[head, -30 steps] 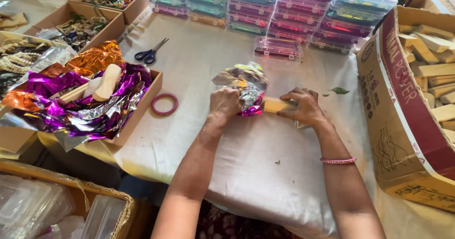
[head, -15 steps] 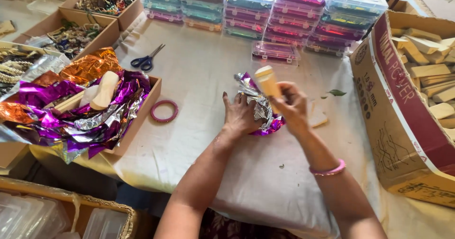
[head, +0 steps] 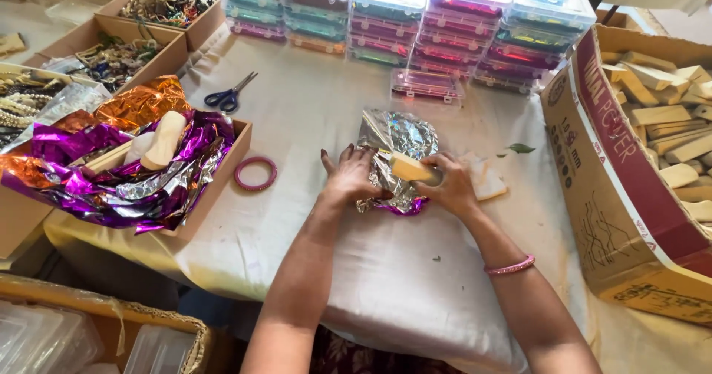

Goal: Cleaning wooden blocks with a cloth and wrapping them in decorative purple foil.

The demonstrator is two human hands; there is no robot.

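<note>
A crinkled sheet of silver foil (head: 395,136) with a purple underside lies on the white cloth in front of me. My left hand (head: 354,175) presses flat on its left part, fingers spread. My right hand (head: 450,187) holds a pale wooden piece (head: 410,168) down on the foil's right side. Another pale wooden piece (head: 488,179) lies just right of that hand on the cloth.
A cardboard box (head: 222,168) with purple and orange foil and wooden pieces stands at left. A pink ring (head: 256,174) and blue scissors (head: 228,96) lie beside it. Stacked clear plastic cases (head: 415,18) line the back. A large carton (head: 608,166) of wooden pieces stands at right.
The foil, bunched up and lifted with the wooden piece half a second ago, now lies spread on the cloth. Both hands have come down onto it.
</note>
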